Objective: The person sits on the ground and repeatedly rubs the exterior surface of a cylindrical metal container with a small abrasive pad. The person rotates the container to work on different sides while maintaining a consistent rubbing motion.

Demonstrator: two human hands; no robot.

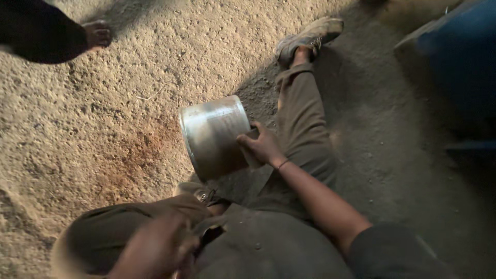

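- The right hand (262,145) has its grip closed on the near rim of a metal pot (214,135), which lies tipped on its side, over the sandy floor (77,129) beside the outstretched right leg (305,124).
- To handle it well, I'd say keep the fingers hooked firmly over the rim and steady the wall, since a smooth round pot could roll.
- The left hand (155,250) is blurred low by the bent knee; I cannot tell whether its grip is wide or narrow.
- Count: one pot, two hands, one worn shoe (309,37), one bare foot (97,34) of another person, one blue container (460,57).
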